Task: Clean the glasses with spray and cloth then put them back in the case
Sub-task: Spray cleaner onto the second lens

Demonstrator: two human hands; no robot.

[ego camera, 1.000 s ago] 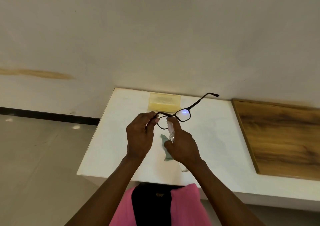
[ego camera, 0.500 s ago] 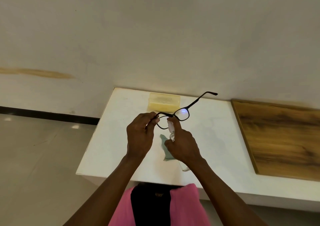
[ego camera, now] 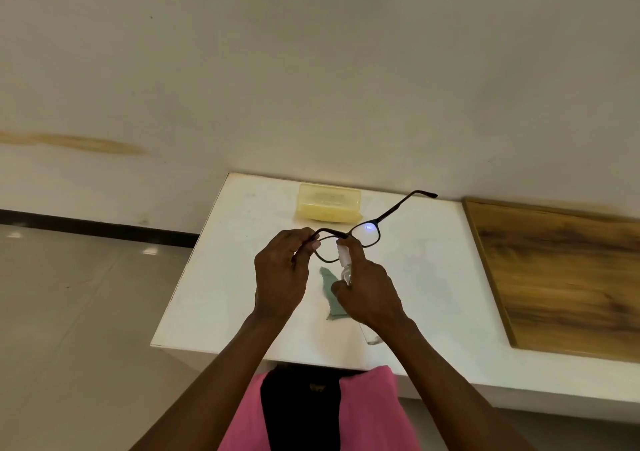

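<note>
L hand (ego camera: 281, 274) pinches glasses (ego camera: 349, 239) at frame corner, held above table (ego camera: 221, 277), case (ego camera: 328, 202) at 12. R hand (ego camera: 367, 293) wraps spray (ego camera: 344, 260), forefinger on nozzle. Cloth (ego camera: 333, 300) below at 6. Glasses light, thin, lenses smudge easy: grip rim only, w/ soft pinch.

Wood-grain board (ego camera: 568, 277), translucent plastic case (ego camera: 328, 205)

A plain room indoors: a white tabletop (ego camera: 221, 277) against a bare wall (ego camera: 311, 70), a shiny tiled floor (ego camera: 69, 312).
</note>
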